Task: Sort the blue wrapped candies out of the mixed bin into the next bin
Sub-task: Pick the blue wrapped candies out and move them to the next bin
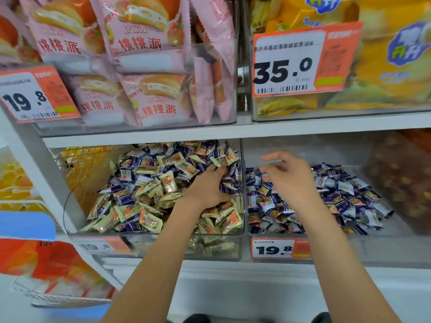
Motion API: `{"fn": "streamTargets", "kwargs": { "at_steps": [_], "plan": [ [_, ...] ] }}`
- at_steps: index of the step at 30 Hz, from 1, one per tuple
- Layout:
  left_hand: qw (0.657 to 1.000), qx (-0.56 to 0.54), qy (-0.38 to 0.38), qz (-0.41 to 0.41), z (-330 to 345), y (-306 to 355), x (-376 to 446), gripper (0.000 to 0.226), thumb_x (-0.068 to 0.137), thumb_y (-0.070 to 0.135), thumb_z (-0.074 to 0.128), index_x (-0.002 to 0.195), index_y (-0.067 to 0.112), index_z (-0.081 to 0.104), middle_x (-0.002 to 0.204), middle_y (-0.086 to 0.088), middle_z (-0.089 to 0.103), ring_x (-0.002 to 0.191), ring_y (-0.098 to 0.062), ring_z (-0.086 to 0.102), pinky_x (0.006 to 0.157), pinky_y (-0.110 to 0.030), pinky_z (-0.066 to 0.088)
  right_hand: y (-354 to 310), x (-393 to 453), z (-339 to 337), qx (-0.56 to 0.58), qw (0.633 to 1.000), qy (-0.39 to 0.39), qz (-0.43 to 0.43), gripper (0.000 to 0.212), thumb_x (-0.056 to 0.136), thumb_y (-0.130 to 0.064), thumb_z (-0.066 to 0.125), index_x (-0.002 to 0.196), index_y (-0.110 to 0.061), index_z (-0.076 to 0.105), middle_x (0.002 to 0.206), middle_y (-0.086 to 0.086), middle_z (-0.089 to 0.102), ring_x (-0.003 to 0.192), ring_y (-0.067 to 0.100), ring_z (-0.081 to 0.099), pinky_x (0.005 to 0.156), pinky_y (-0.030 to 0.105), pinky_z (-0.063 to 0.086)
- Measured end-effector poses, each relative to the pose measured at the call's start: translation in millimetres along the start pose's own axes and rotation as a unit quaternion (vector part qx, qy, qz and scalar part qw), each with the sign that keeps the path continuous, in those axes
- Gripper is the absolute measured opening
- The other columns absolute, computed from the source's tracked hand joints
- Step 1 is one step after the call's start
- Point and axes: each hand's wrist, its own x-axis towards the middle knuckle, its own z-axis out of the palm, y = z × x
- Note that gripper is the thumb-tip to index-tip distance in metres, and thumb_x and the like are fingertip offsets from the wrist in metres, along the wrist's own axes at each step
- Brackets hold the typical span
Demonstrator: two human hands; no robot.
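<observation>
Shop shelving ahead: my left hand digs into the mixed bin, curled on blue wrapped candies at three o'clock; cream ones may ride along. Right hand hovers slack over the next bin.

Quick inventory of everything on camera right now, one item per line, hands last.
mixed bin: one, clear, lower shelf left; cream and blue candies mixed
next bin: one, clear, lower shelf right; many blue candies
pink pie packs: several, upper shelf left
yellow bags: several, upper shelf right
price tags: four visible, orange and white, on bin fronts
left hand: dug into mixed bin, fingers curled on candies
right hand: above next bin, fingers loose, holding nothing
</observation>
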Motion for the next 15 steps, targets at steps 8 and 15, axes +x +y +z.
{"fn": "streamTargets", "kwargs": {
  "at_steps": [8,15],
  "plan": [
    [0.989,-0.143,-0.035,-0.023,-21.7,6.3,-12.3,0.076,0.082,0.049,0.063,0.144,0.018,0.033,0.152,-0.004,0.030,0.137,-0.022,0.031,0.108,-0.034,0.028,3.4,4.6,2.0,0.001,1.000,-0.001,-0.015,0.026,0.090,-0.004,0.052,0.085,-0.030,0.058,0.091,0.014,0.068,0.084,0.041,0.063,0.057,0.038,0.049],
    [0.975,-0.218,0.020,-0.031,-45.1,16.3,-31.6,0.070,0.082,0.053,0.061,0.140,0.018,0.041,0.146,-0.007,0.040,0.129,-0.025,0.042,0.103,-0.037,0.035,-13.3,-8.5,4.8,0.007,0.991,-0.057,-0.124,0.021,0.090,-0.024,0.059,0.107,-0.037,0.060,0.105,-0.013,0.063,0.077,0.009,0.065,0.064,0.022,0.050]
  ]
}}
